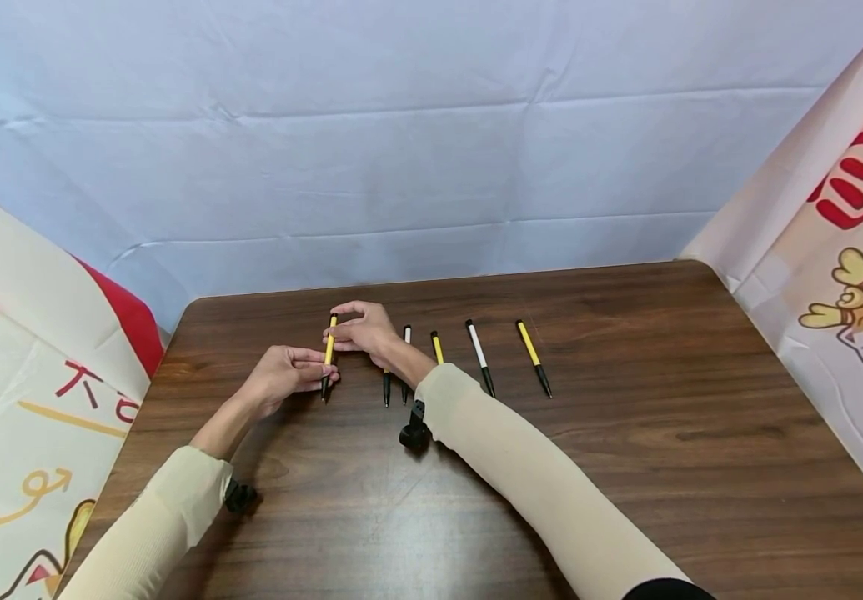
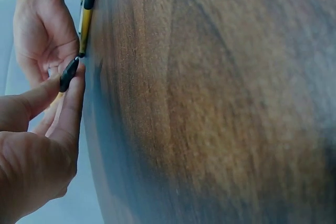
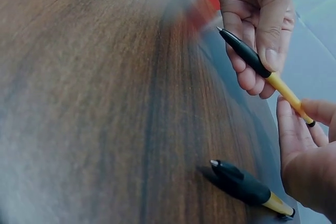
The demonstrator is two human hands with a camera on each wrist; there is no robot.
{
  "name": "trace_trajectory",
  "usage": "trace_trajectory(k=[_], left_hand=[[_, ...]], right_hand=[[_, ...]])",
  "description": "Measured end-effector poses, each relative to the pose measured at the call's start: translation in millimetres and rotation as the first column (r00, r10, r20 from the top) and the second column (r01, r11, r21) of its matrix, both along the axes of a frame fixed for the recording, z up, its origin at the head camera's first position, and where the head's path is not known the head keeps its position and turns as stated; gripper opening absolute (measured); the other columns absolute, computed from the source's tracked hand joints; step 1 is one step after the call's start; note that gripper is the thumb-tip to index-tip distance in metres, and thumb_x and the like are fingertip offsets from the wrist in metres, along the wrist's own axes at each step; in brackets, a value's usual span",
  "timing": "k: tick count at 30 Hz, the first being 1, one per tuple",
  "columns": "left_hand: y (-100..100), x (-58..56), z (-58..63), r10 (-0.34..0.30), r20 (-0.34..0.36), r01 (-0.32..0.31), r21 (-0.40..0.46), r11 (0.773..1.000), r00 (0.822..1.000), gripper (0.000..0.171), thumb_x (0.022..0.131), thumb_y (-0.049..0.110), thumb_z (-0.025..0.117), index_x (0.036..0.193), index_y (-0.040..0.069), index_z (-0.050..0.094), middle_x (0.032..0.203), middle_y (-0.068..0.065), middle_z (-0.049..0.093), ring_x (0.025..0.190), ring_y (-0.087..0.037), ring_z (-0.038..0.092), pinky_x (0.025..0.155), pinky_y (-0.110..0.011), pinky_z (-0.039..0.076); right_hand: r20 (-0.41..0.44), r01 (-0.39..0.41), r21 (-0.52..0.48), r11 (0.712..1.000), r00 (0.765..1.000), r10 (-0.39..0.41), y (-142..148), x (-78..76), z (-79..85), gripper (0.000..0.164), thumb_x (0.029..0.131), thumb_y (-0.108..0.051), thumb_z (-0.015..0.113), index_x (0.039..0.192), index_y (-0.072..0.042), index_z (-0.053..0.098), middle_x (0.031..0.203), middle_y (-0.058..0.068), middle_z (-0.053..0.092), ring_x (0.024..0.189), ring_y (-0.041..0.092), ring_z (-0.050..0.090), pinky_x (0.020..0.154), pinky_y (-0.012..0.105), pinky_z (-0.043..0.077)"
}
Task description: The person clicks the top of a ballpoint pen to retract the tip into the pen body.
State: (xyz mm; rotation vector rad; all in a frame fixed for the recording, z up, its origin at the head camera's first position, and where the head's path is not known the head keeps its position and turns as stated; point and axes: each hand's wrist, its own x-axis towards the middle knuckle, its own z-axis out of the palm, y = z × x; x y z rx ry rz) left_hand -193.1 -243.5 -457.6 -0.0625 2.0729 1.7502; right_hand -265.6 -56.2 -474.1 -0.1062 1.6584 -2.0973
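Observation:
A yellow pen (image 1: 329,343) with a black grip and black end is held between both hands at the left of the table. My left hand (image 1: 281,379) pinches it at the grip with thumb and fingers. The right hand (image 1: 366,330) has its thumb and fingers on the yellow barrel near the black end. In the right wrist view, the pen (image 3: 284,88) slants with its metal tip out, over the table. Only its dark front part (image 2: 69,74) shows in the left wrist view; the rest is behind the fingers.
Right of the hands lie several pens in a row: a yellow one (image 1: 386,392) and a white one (image 1: 407,334) partly behind the right hand, another yellow (image 1: 438,348), a white (image 1: 479,352) and a yellow (image 1: 532,353). The wooden table (image 1: 664,400) meets a pale cloth behind.

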Motion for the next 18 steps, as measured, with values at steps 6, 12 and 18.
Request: trace_trajectory(k=[6,12,18], left_hand=[[-1.1,0.8,-0.5,-0.006,-0.002,0.006,0.0,1.0,1.0,0.037,0.104,-0.001,0.065,0.133,-0.022,0.057,0.106,-0.016,0.08,0.095,-0.015,0.078,0.084,-0.028,0.063],[-1.1,0.4,0.1,-0.002,0.002,0.002,0.007,1.0,1.0,0.038,0.103,-0.001,0.066,0.134,-0.022,0.057,0.104,-0.014,0.08,0.094,-0.015,0.078,0.083,-0.027,0.063],[0.4,-0.9,2.6,0.006,0.012,-0.006,0.022,1.0,1.0,0.039,0.102,-0.002,0.067,0.133,-0.024,0.056,0.101,-0.014,0.081,0.092,-0.015,0.079,0.083,-0.028,0.063]], right_hand=[[-0.005,-0.011,0.01,1.0,1.0,0.011,0.7,0.8,-0.5,0.051,0.095,0.005,0.075,0.144,0.004,0.06,0.1,0.016,0.079,0.098,0.03,0.079,0.086,0.038,0.064],[-0.007,-0.003,-0.006,1.0,1.0,0.003,1.0,1.5,-1.3,0.049,0.095,0.006,0.074,0.142,0.005,0.061,0.1,0.018,0.08,0.096,0.03,0.08,0.086,0.039,0.064],[-0.026,0.005,-0.013,1.0,1.0,-0.006,0.7,1.5,-3.8,0.045,0.095,0.008,0.073,0.139,0.007,0.062,0.099,0.021,0.079,0.096,0.032,0.079,0.083,0.036,0.064]])
